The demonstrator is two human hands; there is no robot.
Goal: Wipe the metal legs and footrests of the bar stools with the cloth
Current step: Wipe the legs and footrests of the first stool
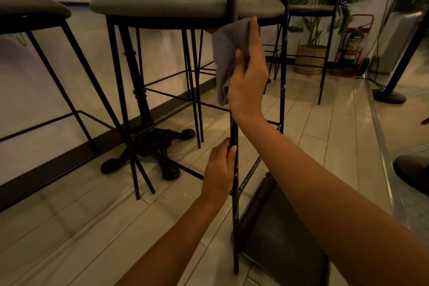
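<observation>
Three grey-seated bar stools show: the left stool [30, 7] is cut by the edge, and an ornate black table base [148, 144] stands among the legs of the middle stool [185, 4]. The left hand [219, 169] is curled round that stool's near leg [235, 216] low down, while the grey cloth [224, 53] is clasped against the leg just under the seat by the right hand [248, 79]. Farther right stand the third stool [311, 8], one woven basket [310, 59] holding a plant, and one red-framed fire extinguisher [352, 51], its label too small to read.
</observation>
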